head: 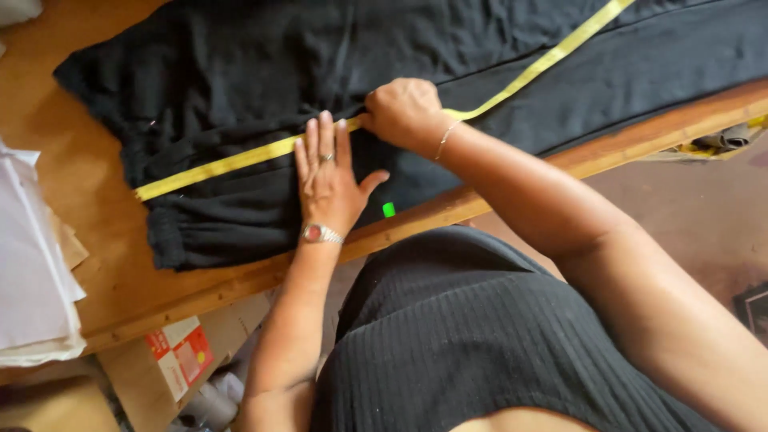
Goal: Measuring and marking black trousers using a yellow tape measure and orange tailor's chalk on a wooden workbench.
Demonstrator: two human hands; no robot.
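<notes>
A black knitted garment (240,72) lies spread flat on a wooden surface (72,184), with a yellow measuring tape (216,166) already stretched across it from about 8 o'clock up to 1 o'clock. The measuring looks to be under way, the tape laid but not lifted off. The left hand (326,178) rests open, fingers together, flat on the cloth just below the tape. The right hand (402,110) is closed, pinching the tape at 12 o'clock of the left.

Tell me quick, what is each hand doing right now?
Left hand: open, flat on the black cloth, fingertips by the tape.
Right hand: closed, pinching the tape against the cloth.
</notes>
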